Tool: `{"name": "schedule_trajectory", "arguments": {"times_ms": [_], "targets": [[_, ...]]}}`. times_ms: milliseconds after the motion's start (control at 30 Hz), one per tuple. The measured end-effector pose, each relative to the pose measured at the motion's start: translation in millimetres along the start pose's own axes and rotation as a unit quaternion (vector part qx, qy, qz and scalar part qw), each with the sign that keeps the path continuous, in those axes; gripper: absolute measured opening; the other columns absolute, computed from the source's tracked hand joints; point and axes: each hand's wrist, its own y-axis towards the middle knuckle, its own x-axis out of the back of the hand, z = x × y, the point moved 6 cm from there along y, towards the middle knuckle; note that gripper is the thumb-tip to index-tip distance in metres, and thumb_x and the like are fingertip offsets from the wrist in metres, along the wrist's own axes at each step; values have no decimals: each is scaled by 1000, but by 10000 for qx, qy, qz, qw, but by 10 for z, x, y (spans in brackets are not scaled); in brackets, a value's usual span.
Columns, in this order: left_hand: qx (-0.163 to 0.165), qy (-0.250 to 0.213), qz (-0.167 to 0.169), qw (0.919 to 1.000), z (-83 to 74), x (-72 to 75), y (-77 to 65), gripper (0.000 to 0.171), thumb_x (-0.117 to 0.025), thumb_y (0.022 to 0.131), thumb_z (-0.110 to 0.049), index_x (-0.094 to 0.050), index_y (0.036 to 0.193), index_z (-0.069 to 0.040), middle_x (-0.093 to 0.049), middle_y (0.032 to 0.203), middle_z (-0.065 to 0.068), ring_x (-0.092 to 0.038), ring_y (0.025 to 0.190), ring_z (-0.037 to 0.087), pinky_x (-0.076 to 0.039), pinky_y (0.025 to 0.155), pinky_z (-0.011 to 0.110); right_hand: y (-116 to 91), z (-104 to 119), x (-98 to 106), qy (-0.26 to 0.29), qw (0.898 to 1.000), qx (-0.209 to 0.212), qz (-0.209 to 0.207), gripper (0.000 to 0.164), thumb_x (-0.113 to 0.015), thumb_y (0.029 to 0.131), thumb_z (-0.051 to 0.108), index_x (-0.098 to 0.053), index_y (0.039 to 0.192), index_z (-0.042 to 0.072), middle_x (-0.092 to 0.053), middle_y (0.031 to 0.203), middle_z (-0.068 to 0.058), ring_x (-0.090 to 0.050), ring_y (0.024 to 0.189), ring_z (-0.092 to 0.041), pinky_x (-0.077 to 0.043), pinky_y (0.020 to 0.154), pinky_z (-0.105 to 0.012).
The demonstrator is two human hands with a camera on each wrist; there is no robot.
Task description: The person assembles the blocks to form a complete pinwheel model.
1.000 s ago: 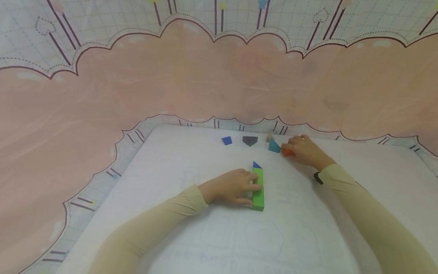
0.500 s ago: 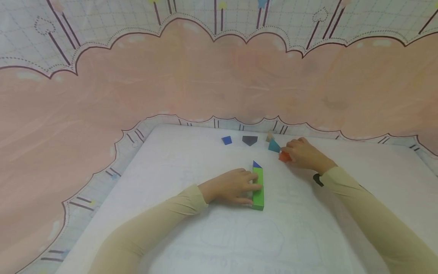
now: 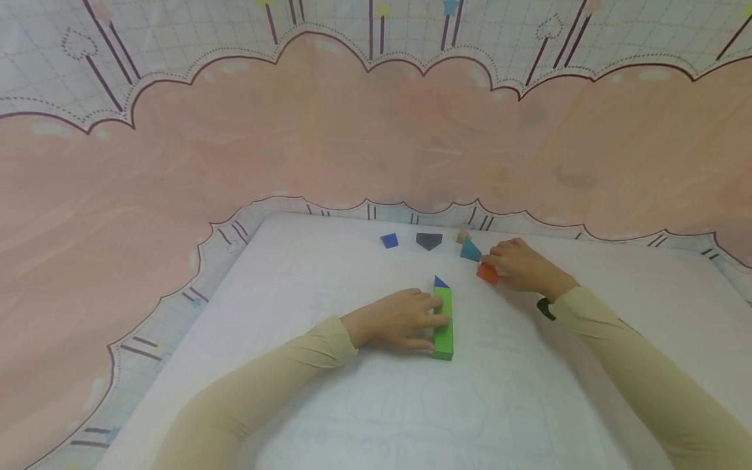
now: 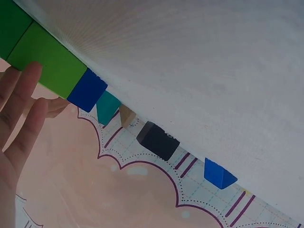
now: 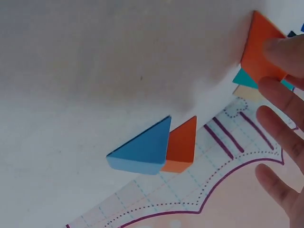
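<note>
My left hand (image 3: 399, 318) lays its fingers over a row of two green blocks (image 3: 443, 336), with a blue triangular block (image 3: 440, 282) at the far end. In the left wrist view, nearly straight fingers (image 4: 29, 78) touch the light green block (image 4: 50, 61). My right hand (image 3: 523, 266) pinches an orange block (image 3: 487, 273) between thumb and fingers; its slanted face shows in the right wrist view. Just beyond stands a teal triangular block (image 3: 470, 250), close to the orange one.
Along the table's far side lie a blue block (image 3: 390, 241), a dark grey pentagonal block (image 3: 429, 241) and a tan block (image 3: 463, 235). The right wrist view shows a light blue triangular block (image 5: 142, 147) against another orange block (image 5: 183, 149). A patterned cloth (image 3: 376, 143) rises behind the white tabletop (image 3: 329, 261).
My right hand has drawn the orange block slightly nearer and to the left, so more of it shows. The left hand and the green row have stayed put.
</note>
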Motion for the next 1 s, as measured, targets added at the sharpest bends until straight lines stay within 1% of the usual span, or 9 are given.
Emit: {"name": "schedule_trajectory", "arguments": {"times_ms": [167, 267, 333, 533, 667, 833, 1000], "targets": [[-1, -1, -26, 10000, 5, -9, -1, 45, -48, 90, -55, -51, 120, -22, -50, 110, 0, -51, 88, 12, -45, 85, 26, 30, 68, 9, -233, 9984, 272, -440, 29, -76, 76, 15, -68, 103, 6, -68, 90, -8, -62, 88, -27, -47, 85, -49], [8, -12, -1, 10000, 6, -8, 3, 44, -48, 90, -55, -51, 120, -22, -50, 111, 0, -51, 89, 12, -45, 85, 26, 38, 105, 29, -214, 9966, 393, -695, 31, -79, 73, 21, -68, 98, 8, -66, 85, -5, -59, 84, -25, -46, 84, -47], [12, -22, 13, 10000, 3, 7, 5, 45, -48, 90, -55, -52, 120, -22, -50, 110, 0, -51, 89, 12, -46, 85, 26, 50, 128, 39, -238, 9955, 472, -789, 32, -80, 71, 25, -68, 97, 9, -66, 84, -5, -59, 82, -24, -46, 83, -46], [3, -48, 55, 10000, -4, 32, 2, 46, -48, 90, -55, -52, 122, -22, -50, 111, 0, -52, 91, 12, -46, 86, 27, 117, 201, 38, -223, 9950, 542, -810, 35, -79, 73, 29, -69, 101, 10, -68, 88, -5, -60, 87, -25, -46, 87, -48], [11, -87, 73, 9999, -3, 32, 0, 46, -48, 90, -55, -51, 122, -22, -50, 112, 0, -52, 92, 13, -46, 87, 28, 173, 279, 55, -117, 9939, 636, -891, 35, -78, 74, 27, -69, 102, 9, -67, 90, -7, -60, 91, -26, -46, 88, -50], [22, -118, 75, 9999, 0, 31, -2, 47, -49, 90, -55, -52, 122, -22, -50, 112, 0, -52, 92, 13, -45, 88, 28, 249, 374, 53, -89, 9938, 708, -848, 34, -77, 76, 24, -68, 106, 13, -65, 92, -6, -59, 93, -24, -45, 90, -49], [-21, -124, -8, 9999, -6, 47, -6, 46, -50, 90, -54, -52, 122, -21, -51, 110, 1, -52, 91, 13, -45, 87, 28, 311, 459, 64, -40, 9934, 791, -828, 33, -76, 77, 23, -68, 108, 15, -65, 94, -5, -59, 94, -23, -45, 92, -48]]}}
